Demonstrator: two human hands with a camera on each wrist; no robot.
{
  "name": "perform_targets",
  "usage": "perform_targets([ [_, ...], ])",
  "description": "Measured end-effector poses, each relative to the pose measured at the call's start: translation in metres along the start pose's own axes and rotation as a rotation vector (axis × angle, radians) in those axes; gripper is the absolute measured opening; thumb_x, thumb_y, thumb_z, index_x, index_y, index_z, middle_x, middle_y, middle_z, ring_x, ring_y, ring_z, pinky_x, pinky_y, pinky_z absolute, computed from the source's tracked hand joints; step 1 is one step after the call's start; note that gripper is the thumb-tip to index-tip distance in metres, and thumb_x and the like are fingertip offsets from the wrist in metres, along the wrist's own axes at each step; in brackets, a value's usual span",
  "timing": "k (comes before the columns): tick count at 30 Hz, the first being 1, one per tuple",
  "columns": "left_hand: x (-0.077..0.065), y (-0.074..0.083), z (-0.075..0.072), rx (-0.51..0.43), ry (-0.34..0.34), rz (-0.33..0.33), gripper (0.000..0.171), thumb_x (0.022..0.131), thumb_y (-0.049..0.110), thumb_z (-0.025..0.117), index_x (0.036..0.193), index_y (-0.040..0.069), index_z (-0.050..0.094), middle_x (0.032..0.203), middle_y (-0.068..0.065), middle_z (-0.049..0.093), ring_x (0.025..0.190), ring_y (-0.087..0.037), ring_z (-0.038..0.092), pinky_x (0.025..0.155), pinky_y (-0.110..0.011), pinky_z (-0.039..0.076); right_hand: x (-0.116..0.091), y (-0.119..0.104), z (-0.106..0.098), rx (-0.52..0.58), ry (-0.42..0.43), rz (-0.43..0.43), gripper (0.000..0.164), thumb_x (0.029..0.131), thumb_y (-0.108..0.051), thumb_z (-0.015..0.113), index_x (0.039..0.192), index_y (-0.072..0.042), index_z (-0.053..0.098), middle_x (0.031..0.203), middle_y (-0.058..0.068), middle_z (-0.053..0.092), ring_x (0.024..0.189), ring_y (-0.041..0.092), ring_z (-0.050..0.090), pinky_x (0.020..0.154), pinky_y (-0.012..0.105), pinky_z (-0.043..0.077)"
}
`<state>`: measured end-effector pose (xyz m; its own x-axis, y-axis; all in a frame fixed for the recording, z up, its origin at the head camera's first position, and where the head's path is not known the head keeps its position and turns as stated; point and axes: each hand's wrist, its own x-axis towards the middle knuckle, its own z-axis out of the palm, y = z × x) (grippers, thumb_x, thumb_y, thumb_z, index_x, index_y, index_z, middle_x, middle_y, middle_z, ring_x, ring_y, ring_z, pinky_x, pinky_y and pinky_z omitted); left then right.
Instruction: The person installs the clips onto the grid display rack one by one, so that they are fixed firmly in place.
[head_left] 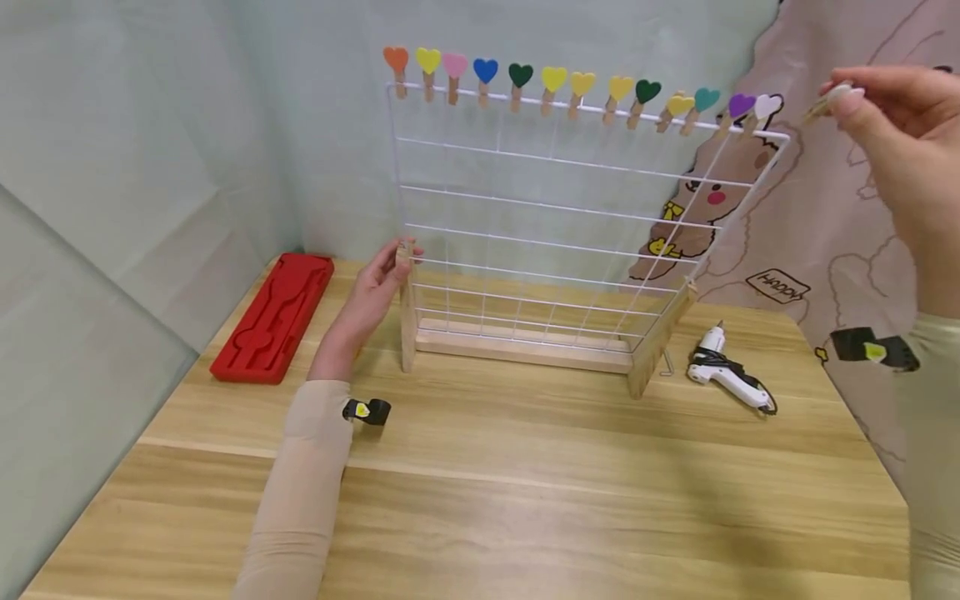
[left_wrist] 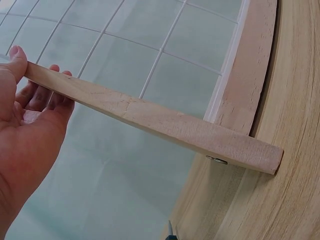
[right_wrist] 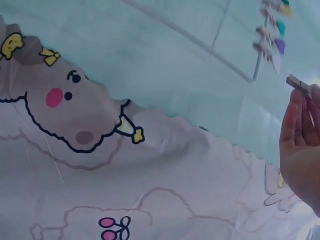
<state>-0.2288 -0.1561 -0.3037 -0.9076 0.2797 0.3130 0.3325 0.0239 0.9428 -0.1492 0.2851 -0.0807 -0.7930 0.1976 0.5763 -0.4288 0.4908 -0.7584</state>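
My left hand (head_left: 372, 287) holds the upper end of the left wooden post (head_left: 407, 317) of a wire grid rack (head_left: 763, 173). In the left wrist view, the thumb lies on one side of the post and the fingers behind it. Up at the right, my right hand (head_left: 903, 125) pinches a wooden clothespin (head_left: 816, 108) between thumb and fingers, apart from the rack's top corner. The right wrist view shows the clothespin's end (right_wrist: 296, 81) sticking out past the fingertips. Several heart-topped clothespins, among them a white-heart clothespin (head_left: 765, 107), are clipped along the top wire.
On the table (head_left: 525, 500), a red molded case (head_left: 272, 321) lies left of the rack. To the right lies a white glue gun (head_left: 723, 371) with its black cord wrapped round it, near a hex key (head_left: 669, 365). A cartoon-print cloth (head_left: 847, 225) hangs behind.
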Motion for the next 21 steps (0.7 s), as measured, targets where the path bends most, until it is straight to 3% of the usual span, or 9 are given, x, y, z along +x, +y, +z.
perform_targets([
  [3,0.000,0.001,0.000,-0.006,0.001,0.000,0.044,0.091,0.025,0.041,0.134,0.016,0.032,0.131,-0.015,0.038,0.120,-0.022,0.035,0.102,-0.039,0.024,0.013,0.001,0.000,0.104,0.017,0.054,0.036,0.073,-0.023,0.064,0.104,-0.004,0.063,0.097,0.000,0.062,0.083,0.007,0.053,0.082,0.013,0.036],
  [7,0.000,0.000,0.000,-0.004,0.001,-0.001,0.045,0.091,0.025,0.041,0.134,0.015,0.032,0.130,-0.015,0.038,0.120,-0.020,0.036,0.101,-0.040,0.025,0.019,0.008,0.002,0.195,0.025,0.099,0.038,0.069,-0.021,0.069,0.100,0.000,0.064,0.087,0.001,0.064,0.080,0.009,0.052,0.094,0.013,0.021],
  [11,0.001,-0.002,0.001,-0.007,0.000,-0.002,0.045,0.091,0.026,0.041,0.134,0.015,0.032,0.129,-0.011,0.040,0.119,-0.016,0.037,0.101,-0.038,0.025,0.022,0.015,0.002,0.265,0.038,0.106,0.035,0.067,-0.017,0.072,0.095,0.004,0.065,0.080,0.003,0.065,0.075,0.011,0.053,0.095,0.014,0.017],
  [18,0.005,-0.011,-0.005,-0.006,0.007,0.002,0.045,0.091,0.027,0.042,0.133,0.018,0.033,0.128,-0.007,0.042,0.118,-0.015,0.037,0.101,-0.037,0.026,0.023,0.019,0.005,0.105,0.000,0.151,0.036,0.067,-0.023,0.070,0.096,-0.002,0.067,0.083,-0.001,0.063,0.077,0.009,0.050,0.093,0.012,0.027],
  [21,0.004,-0.007,-0.004,0.002,0.007,0.006,0.044,0.091,0.026,0.041,0.134,0.018,0.033,0.129,-0.009,0.041,0.119,-0.017,0.037,0.101,-0.039,0.025,0.024,0.020,0.006,0.115,-0.033,0.142,0.035,0.069,-0.021,0.069,0.097,-0.001,0.066,0.084,0.000,0.062,0.076,0.009,0.050,0.084,0.011,0.035],
])
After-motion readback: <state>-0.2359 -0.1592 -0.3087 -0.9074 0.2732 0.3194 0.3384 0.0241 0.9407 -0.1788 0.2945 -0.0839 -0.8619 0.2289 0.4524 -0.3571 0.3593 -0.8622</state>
